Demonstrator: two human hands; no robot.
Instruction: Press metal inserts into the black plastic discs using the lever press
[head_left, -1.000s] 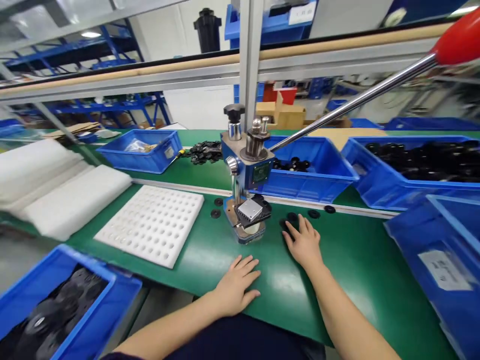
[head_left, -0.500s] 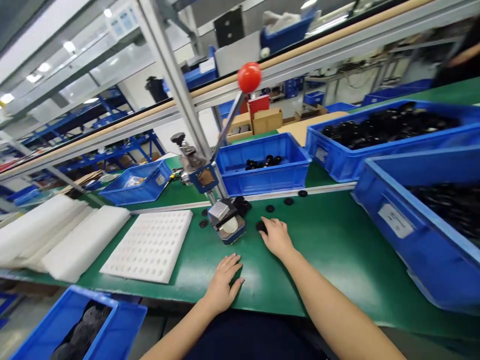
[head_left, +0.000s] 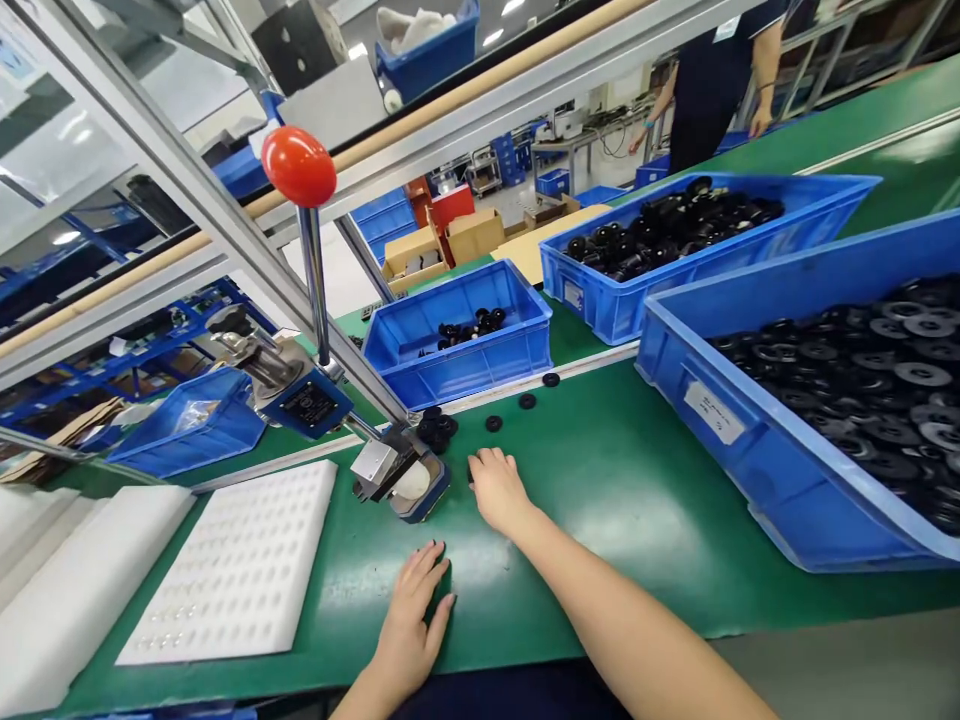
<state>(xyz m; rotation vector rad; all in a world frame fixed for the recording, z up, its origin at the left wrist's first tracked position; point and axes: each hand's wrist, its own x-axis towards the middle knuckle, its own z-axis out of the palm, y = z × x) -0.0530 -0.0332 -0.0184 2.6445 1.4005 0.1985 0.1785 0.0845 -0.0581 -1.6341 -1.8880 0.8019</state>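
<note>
My left hand [head_left: 411, 618] lies on the green worktop with its fingers stretched out and nothing in them. Just right of the hand press, my right hand [head_left: 498, 490] has its fingers curled over a black disc, mostly hidden beneath them. The press [head_left: 307, 400] has a long lever with a red ball knob [head_left: 298, 167], and a round white piece [head_left: 412, 481] sits at its base. Behind my right hand, separate black discs [head_left: 493, 424] lie in a loose row. A small pile of black parts [head_left: 436, 430] rests against the back of the press.
A white foam tray with rows of holes [head_left: 232, 560] lies left of the press, beside white foam sheets [head_left: 97, 570]. Blue bins [head_left: 480, 372] holding black parts line the back and the right [head_left: 757, 450]. Metal framing crosses above. A person [head_left: 712, 90] stands far behind.
The head view has turned right, so everything sits further left and a person now shows at the back. My right hand stays by the press, fingers over the disc; the left remains flat.
</note>
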